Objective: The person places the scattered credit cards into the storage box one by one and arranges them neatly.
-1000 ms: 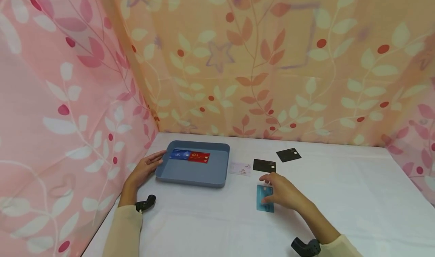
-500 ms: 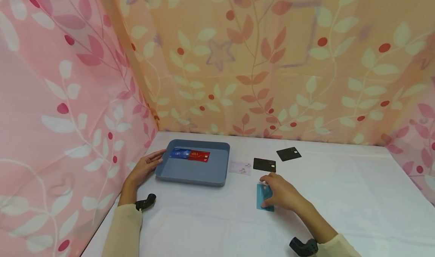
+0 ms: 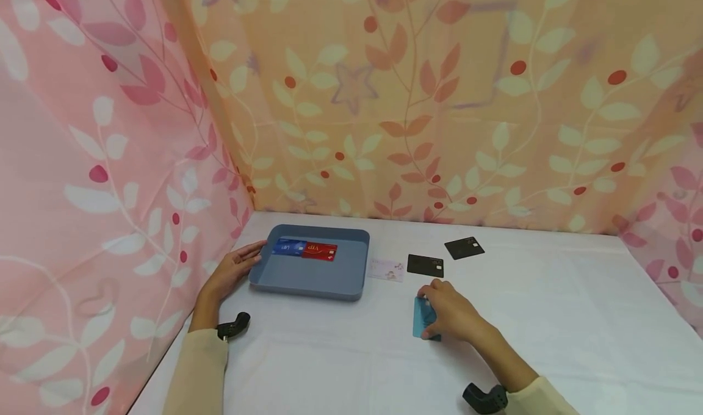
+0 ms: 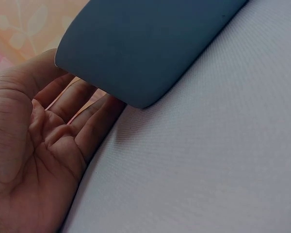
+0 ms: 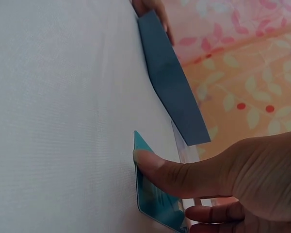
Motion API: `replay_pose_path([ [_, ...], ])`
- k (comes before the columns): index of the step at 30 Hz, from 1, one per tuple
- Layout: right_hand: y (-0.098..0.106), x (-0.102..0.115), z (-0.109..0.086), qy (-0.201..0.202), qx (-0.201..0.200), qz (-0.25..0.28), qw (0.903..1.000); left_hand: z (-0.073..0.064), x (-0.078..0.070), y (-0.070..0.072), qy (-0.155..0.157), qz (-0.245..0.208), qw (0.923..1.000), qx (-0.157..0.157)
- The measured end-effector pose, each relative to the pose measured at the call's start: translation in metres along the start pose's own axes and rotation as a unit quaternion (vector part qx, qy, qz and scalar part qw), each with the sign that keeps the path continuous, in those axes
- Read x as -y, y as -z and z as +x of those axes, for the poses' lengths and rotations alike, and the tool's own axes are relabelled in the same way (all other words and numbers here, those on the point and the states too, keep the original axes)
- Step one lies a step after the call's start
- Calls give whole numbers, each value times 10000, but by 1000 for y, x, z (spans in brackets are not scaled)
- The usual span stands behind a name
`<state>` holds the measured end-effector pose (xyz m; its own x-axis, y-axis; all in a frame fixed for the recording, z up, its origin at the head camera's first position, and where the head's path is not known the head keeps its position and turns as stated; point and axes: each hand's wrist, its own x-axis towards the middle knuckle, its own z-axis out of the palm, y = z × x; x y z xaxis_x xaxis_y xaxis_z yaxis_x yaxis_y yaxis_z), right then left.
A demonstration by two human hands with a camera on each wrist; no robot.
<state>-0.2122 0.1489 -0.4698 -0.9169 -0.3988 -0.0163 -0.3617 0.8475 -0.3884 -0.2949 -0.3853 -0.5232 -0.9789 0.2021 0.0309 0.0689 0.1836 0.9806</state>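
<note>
My right hand (image 3: 453, 311) pinches a teal card (image 3: 420, 317) by its edges, the thumb at the near end and fingertips at the far end. In the right wrist view the teal card (image 5: 155, 199) looks tilted against the white cloth. My left hand (image 3: 233, 271) rests against the left side of a blue-grey tray (image 3: 307, 284). Seen from the left wrist, its fingers (image 4: 70, 102) extend along the tray's side, tips hidden. Inside the tray lie a blue card (image 3: 288, 247) and a red card (image 3: 320, 251), side by side.
A pale floral card (image 3: 387, 270) lies just right of the tray. Two black cards (image 3: 425, 265) lie beyond the right hand, one farther back. Patterned cloth (image 3: 412, 128) hangs behind and at the sides of the white-covered table (image 3: 329, 360).
The right thumb and fingers have closed on the teal card's edges, and the card now looks slightly tilted. The left hand and tray stay in place.
</note>
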Motion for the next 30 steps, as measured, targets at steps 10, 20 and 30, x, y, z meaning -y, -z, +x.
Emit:
replay_pose_path([
  [10, -1, -2, 1, -18, 91, -70, 9999, -2, 0, -1, -55, -8, 10000, 44],
  [20, -3, -7, 4, -250, 273, 527, 9979, -3, -1, 0, 53, 162, 9999, -17],
  [30, 3, -16, 5, -182, 316, 729, 9967, -1, -1, 2, -3, 176, 9998, -10],
])
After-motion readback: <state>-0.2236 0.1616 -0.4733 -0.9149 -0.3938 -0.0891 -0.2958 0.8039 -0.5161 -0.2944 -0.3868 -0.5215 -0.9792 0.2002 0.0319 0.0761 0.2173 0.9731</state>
